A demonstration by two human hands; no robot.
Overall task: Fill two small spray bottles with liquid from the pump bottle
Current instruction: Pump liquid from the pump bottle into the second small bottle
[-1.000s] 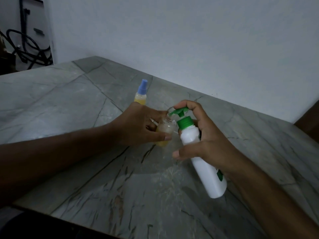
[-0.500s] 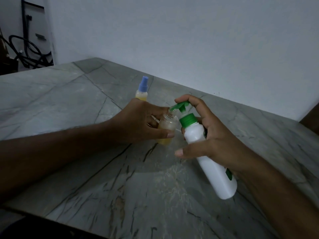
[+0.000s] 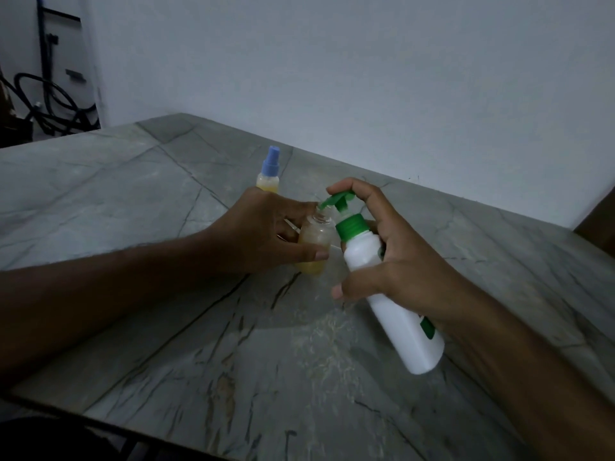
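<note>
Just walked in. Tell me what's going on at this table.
A person is filling a small spray bottle from a pump bottle. The left hand grips the open small bottle, which stands on the table with yellowish liquid in its lower part. The right hand holds the white pump bottle tilted, a finger on the green pump head, its spout at the small bottle's mouth. A second small bottle, capped in blue and holding yellow liquid, stands behind the left hand.

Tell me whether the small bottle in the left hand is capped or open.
Open. The small bottle shows a bare neck with no sprayer, and the pump bottle's green nozzle sits at its mouth.
</note>
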